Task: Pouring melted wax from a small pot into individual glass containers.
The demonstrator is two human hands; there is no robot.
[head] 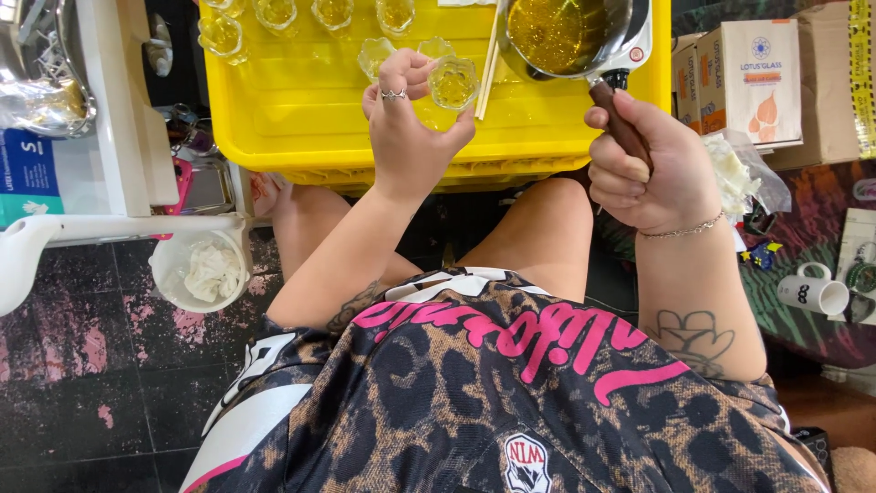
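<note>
My left hand (406, 119) is closed around a small clear glass cup (453, 82) holding amber liquid, lifted just above the yellow tray (301, 110). My right hand (648, 164) grips the brown wooden handle of a small metal saucepan (558, 36) filled with golden liquid. The pan's bowl sits over the tray's far right, by a white hot plate (639, 41). More small glass cups (274, 14) stand in a row along the tray's far side, and an empty one (374, 55) lies beside my left fingers. A pair of wooden chopsticks (488, 64) rests against the pan.
A white bucket with crumpled paper (201, 269) stands on the worn pink-and-black floor at left. A white shelf edge (119, 119) with a glove box (27, 173) is at far left. Cardboard boxes (748, 82), a plastic bag (739, 173) and a white mug (812, 292) lie at right.
</note>
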